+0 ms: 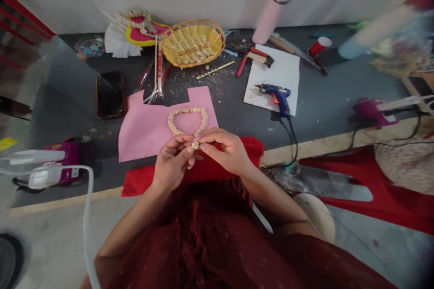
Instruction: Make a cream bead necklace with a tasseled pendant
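Note:
My left hand [174,160] and my right hand [224,148] meet over the front edge of the pink paper sheet [142,131]. Between their fingertips is a small cream flower [195,145], pinched from both sides. Just beyond the fingers, a loop of cream flower beads [169,119] lies on the paper, its near end reaching my fingers. Whether the pinched flower is joined to that loop, I cannot tell. A folded red cloth [140,183] lies under and beside my wrists at the table edge.
Behind the paper stands a yellow wicker basket [193,47]. A blue glue gun [278,97] rests on a white board [252,86], with red-handled pliers [261,54]. A phone [110,95] lies left. A pink flask [276,9] stands at the wall. Purple power sockets [69,162] sit at the left edge.

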Demonstrator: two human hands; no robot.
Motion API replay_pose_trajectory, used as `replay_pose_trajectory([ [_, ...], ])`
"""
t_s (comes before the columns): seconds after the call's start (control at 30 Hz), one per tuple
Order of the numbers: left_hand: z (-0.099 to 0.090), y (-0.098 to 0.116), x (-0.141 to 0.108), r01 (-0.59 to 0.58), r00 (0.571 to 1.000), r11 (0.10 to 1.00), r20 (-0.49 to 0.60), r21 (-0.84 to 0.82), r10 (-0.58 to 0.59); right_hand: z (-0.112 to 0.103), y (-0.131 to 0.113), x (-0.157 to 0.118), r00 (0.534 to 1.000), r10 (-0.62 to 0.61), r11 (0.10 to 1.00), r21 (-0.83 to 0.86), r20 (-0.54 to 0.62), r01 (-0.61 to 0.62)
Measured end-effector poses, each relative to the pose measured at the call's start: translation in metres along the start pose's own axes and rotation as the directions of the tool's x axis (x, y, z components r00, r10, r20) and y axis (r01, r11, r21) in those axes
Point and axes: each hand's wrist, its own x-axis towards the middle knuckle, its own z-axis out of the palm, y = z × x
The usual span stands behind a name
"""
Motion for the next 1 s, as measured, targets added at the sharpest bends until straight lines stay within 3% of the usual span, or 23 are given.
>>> replay_pose_trajectory([
  [0.27,0.007,-0.003,0.0,-0.012,0.995,1.0,-0.094,-0.007,0.011,0.011,-0.003,-0.006,0.98,-0.15,0.975,-0.183,-0.13,0.125],
  [0.37,0.008,-0.003,0.0,0.006,0.996,1.0,-0.089,-0.021,-0.008,0.014,-0.002,-0.006,0.989,-0.057,0.99,-0.135,-0.138,0.038],
  [0.47,0.007,-0.003,0.001,0.0,0.997,0.999,-0.077,-0.035,-0.002,0.011,0.0,-0.007,0.978,0.08,0.996,0.04,-0.193,-0.074],
  [0.57,0.006,-0.003,0.004,-0.029,0.996,0.999,-0.087,-0.029,0.026,0.005,-0.001,-0.008,0.966,0.083,0.992,0.112,-0.247,-0.056],
  [0.67,0.004,-0.002,0.005,-0.023,0.995,1.0,-0.099,0.001,0.023,0.003,-0.008,-0.01,0.979,-0.134,0.982,-0.156,-0.152,0.11],
  [0.73,0.003,-0.002,0.005,0.006,0.995,1.0,-0.097,0.02,-0.004,0.006,-0.014,-0.01,0.936,-0.35,0.873,-0.371,-0.026,0.316],
  [0.8,0.002,-0.002,0.004,0.026,0.995,0.999,-0.094,0.029,-0.023,0.01,-0.019,-0.009,0.872,-0.487,0.721,-0.547,0.038,0.426],
  [0.87,0.001,-0.003,0.004,0.025,0.995,0.999,-0.094,0.026,-0.023,0.015,-0.02,-0.007,0.857,-0.513,0.624,-0.67,0.036,0.402],
  [1.0,0.001,-0.007,0.002,0.009,0.998,0.999,-0.066,0.041,-0.006,0.022,-0.018,-0.004,0.875,-0.481,0.555,-0.752,0.059,0.356],
])
